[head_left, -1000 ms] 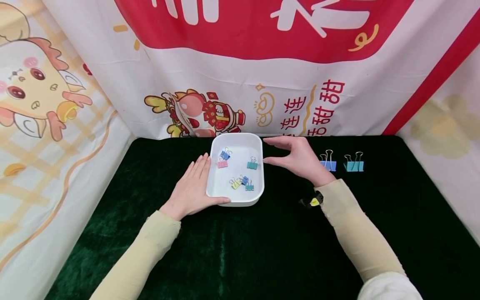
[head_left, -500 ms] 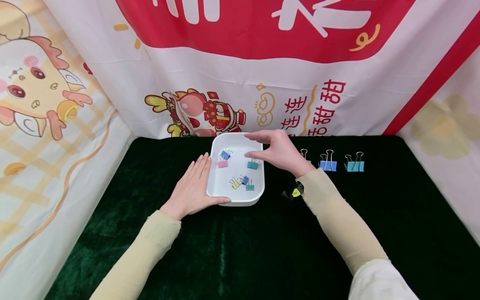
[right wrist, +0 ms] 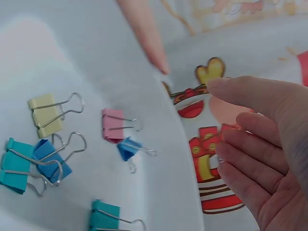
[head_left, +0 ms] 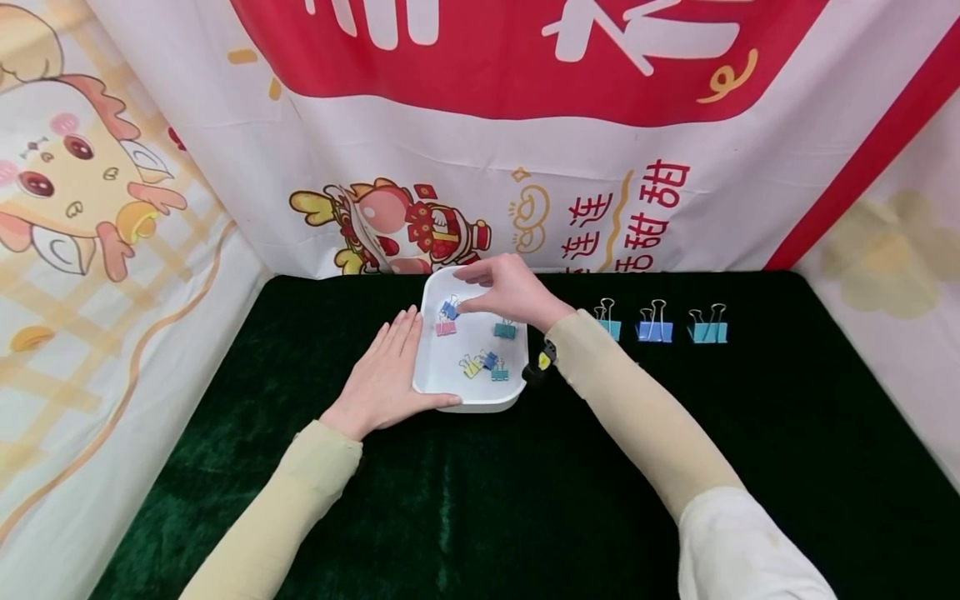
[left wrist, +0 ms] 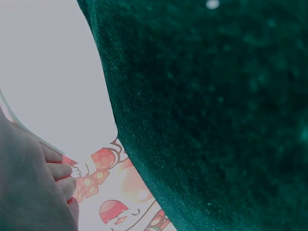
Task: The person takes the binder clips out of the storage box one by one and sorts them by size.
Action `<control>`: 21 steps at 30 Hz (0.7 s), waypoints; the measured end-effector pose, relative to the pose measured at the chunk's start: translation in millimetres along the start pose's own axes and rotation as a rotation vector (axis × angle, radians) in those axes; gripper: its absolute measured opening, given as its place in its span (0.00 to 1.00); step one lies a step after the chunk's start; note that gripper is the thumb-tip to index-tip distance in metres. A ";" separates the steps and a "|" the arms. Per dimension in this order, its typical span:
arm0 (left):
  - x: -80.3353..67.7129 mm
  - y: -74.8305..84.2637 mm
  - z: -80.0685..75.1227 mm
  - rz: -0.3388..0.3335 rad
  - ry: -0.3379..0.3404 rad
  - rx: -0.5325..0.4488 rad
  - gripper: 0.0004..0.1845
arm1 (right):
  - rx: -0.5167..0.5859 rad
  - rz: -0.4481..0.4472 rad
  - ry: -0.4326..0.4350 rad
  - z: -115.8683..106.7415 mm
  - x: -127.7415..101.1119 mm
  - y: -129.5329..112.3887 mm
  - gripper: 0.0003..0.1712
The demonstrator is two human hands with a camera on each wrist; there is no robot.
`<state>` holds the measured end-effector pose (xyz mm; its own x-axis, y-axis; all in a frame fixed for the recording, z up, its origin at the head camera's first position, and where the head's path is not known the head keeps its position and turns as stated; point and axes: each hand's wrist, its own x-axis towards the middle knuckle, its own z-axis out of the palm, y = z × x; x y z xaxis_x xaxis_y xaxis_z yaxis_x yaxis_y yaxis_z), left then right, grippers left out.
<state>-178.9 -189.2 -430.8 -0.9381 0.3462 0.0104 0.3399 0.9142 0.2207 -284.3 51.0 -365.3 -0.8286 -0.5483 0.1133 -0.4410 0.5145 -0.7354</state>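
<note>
A white plastic box [head_left: 420, 367] holds several small binder clips. My left hand [head_left: 381, 375] lies along its left side with straight fingers, its thumb at the near rim. My right hand [head_left: 512, 292] hovers over the far part of the box, thumb and fingers apart and nothing between them. Its thumb tip overlaps a blue binder clip [head_left: 450, 309] in the head view, beside a pink binder clip [right wrist: 112, 126]. A teal binder clip [head_left: 505, 332] lies below the right hand. Nearer are a yellow binder clip [head_left: 471, 367], another blue binder clip [right wrist: 52, 158] and another teal binder clip [head_left: 499, 374].
To the right of the box, three larger binder clips stand in a row on the dark green cloth [head_left: 585, 500]: a teal one [head_left: 611, 330], a blue one [head_left: 656, 332] and another teal one [head_left: 708, 332]. A printed curtain [head_left: 480, 150] hangs behind the table.
My right hand has moved left from beside the box to over its far part, uncovering the row of larger clips. The left hand stays in place.
</note>
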 end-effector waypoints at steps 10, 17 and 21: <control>-1.1 -1.4 0.4 0.017 0.017 0.017 0.71 | -0.083 0.053 -0.122 26.8 31.0 12.6 0.32; -0.5 -2.8 2.2 0.010 0.013 0.027 0.72 | -0.096 0.087 -0.165 36.5 40.5 13.1 0.31; -0.4 -2.7 1.5 0.009 0.008 0.033 0.72 | -0.095 0.096 -0.182 41.3 44.1 12.7 0.30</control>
<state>-179.3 -191.4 -432.9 -0.9356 0.3526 0.0199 0.3499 0.9176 0.1887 -312.2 6.1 -397.3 -0.7963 -0.5992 -0.0828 -0.4007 0.6252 -0.6697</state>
